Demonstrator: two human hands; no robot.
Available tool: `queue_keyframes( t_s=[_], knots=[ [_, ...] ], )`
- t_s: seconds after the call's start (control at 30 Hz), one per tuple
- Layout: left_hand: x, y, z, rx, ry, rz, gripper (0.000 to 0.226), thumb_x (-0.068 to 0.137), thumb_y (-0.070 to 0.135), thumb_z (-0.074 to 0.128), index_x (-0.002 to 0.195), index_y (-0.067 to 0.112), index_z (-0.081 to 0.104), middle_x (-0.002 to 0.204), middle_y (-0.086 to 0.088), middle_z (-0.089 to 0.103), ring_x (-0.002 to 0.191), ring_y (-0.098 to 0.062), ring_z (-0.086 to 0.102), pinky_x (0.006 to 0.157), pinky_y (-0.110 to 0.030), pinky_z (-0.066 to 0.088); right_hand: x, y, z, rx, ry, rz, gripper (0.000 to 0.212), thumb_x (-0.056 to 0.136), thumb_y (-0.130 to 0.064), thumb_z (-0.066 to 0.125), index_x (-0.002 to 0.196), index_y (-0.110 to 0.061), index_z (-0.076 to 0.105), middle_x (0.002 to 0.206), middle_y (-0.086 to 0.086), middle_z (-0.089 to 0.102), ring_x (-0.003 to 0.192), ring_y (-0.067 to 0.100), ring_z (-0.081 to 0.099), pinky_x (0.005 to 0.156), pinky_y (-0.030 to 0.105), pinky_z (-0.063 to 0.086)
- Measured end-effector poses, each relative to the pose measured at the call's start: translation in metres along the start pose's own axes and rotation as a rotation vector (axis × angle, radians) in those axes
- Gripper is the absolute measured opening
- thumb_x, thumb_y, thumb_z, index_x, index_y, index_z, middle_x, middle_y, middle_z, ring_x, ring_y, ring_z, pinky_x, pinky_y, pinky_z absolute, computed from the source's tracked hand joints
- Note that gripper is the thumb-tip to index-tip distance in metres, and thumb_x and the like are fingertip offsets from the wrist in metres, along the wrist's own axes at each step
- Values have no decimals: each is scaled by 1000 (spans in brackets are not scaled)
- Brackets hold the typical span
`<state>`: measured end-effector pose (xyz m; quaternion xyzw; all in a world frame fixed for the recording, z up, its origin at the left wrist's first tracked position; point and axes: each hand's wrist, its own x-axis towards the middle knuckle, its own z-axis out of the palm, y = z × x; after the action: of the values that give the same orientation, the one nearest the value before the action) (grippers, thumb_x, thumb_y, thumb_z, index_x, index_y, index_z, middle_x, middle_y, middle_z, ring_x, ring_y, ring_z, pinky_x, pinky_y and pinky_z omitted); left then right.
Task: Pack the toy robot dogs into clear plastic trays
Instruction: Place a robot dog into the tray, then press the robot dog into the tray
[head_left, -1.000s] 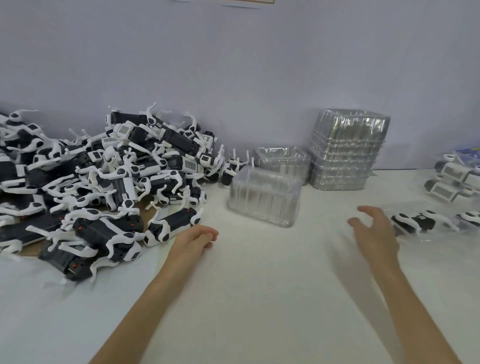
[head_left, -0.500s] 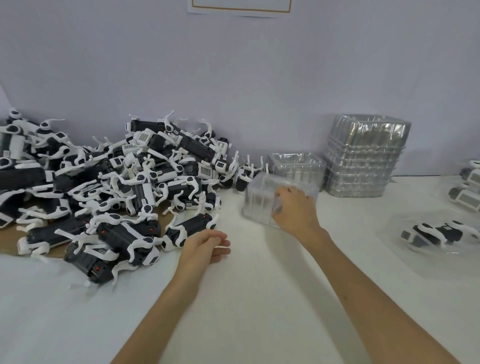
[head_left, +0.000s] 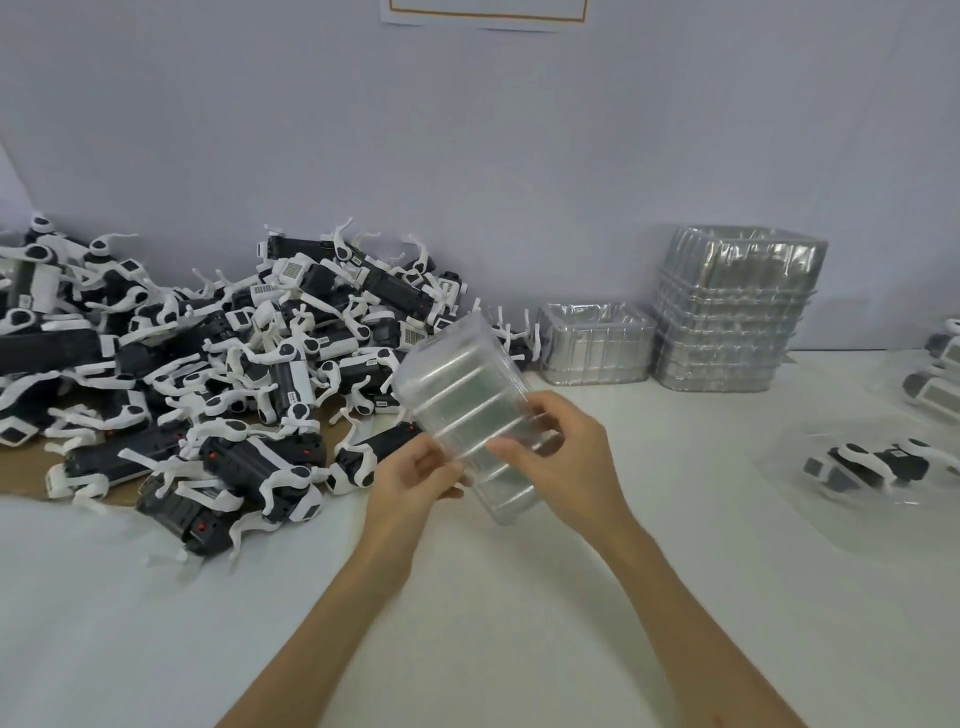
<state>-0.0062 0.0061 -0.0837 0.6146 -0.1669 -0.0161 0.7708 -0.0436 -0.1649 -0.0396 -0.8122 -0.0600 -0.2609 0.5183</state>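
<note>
— White desk (head_left: 493, 639), right? What takes up most of it?

— A heap of black-and-white toy robot dogs (head_left: 218, 364) covers the left side, piled against the wall. Some of them lie on brown cardboard (head_left: 21, 480).

— And the trays?

— A tall stack of clear trays (head_left: 732, 322) stands at the back right against the wall. A low tray (head_left: 595, 345) sits just beside it on its left; I cannot tell whether it is one or several nested. Far right, one packed dog (head_left: 872, 467) lies inside clear plastic.

— Where's the one in hand?

— The clear plastic tray (head_left: 462, 395) is up off the desk near the middle, tilted, with its far end in front of the heap's right edge. The left hand (head_left: 410, 483) holds its near left edge, fingers (head_left: 441, 475) curled and pinching it. The right hand (head_left: 571, 462) grips the right side, fingers (head_left: 524, 447) wrapped over the ribbed face.
</note>
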Motion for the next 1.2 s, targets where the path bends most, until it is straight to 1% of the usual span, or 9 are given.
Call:
queue_keyframes(
  t_s=[0.1,0.23,0.3,0.37,0.53,0.83,0.93,1.07,1.2],
  knots=[
    [0,2,-1,-40,-67,29,30,81,12,63,108,11,75,106,-14,75,96,-24,71,79,-30,56,-7,7,5,69,25,28,33,73,-17,87,98,-29,69,92,-15,70,82,7,65,66,14,49],
    [-2,3,4,-15,-88,48,31,88,17,68,117,6,70,111,-12,75,103,-26,72,82,-33,59,-5,8,-1,107,39,21,32,74,-19,87,95,-34,69,89,-16,71,78,4,65,65,12,47],
    [-2,4,6,6,-69,18,32,86,19,76,115,7,70,107,-10,77,100,-24,73,83,-36,60,-5,8,-3,114,31,14,31,73,-23,85,94,-38,69,88,-17,72,78,3,66,65,12,47],
    [-2,5,6,25,-33,-2,26,84,18,74,109,10,72,100,-7,78,92,-18,74,79,-33,60,-5,8,-2,123,17,17,28,72,-28,83,93,-41,69,90,-17,72,81,5,67,65,14,49],
    [2,7,5,69,-26,13,18,93,7,65,105,16,73,95,-2,79,85,-10,73,65,-22,57,0,10,-11,95,-9,-14,29,84,-17,79,98,-41,70,95,-19,72,87,7,67,69,15,50],
    [4,7,9,35,-5,-33,13,94,9,64,103,12,72,91,-8,78,82,-14,72,61,-24,57,3,10,-23,142,77,4,19,83,-13,80,96,-25,76,83,-15,71,79,5,66,69,18,52],
    [-2,2,12,-2,76,-95,10,96,8,63,101,9,71,91,-10,78,82,-13,73,60,-24,57,6,10,-29,119,236,23,21,87,-9,75,89,-30,74,76,-19,68,72,2,62,67,21,52],
    [-10,-5,28,-39,29,-180,9,98,5,59,101,5,68,84,-7,77,83,-12,75,62,-25,59,7,13,-45,-95,629,-89,16,87,-7,73,88,-22,69,82,-10,65,73,3,61,66,11,44],
    [-6,-6,56,-107,-49,-238,12,99,3,57,100,6,69,84,-6,76,85,-15,73,69,-25,59,5,15,-51,-339,809,-252,13,86,-6,73,99,-9,70,94,-4,61,83,13,59,83,29,44]
  ],
)
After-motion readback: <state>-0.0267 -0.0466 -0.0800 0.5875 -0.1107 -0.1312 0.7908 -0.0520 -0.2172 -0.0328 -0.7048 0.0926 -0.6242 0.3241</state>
